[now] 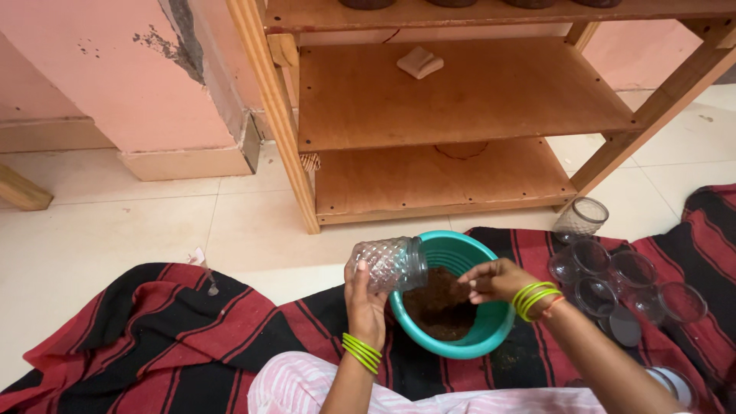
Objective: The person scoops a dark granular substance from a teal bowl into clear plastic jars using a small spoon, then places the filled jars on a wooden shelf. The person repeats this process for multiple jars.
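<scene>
My left hand (366,300) grips a clear patterned glass jar (391,263), tipped on its side with its mouth over a teal plastic bowl (483,337). The bowl holds dark brown soil (441,307) and rests on a red and black striped cloth (192,337). My right hand (494,280) hovers over the bowl by the jar's mouth, fingers pinched together; whether any soil is between them I cannot tell. Both wrists wear green bangles.
Several clear glass jars (613,280) lie and stand on the cloth to the right of the bowl. A wooden shelf rack (460,100) stands just behind, with a small pale object (419,61) on its middle shelf. White tiled floor (100,230) lies to the left.
</scene>
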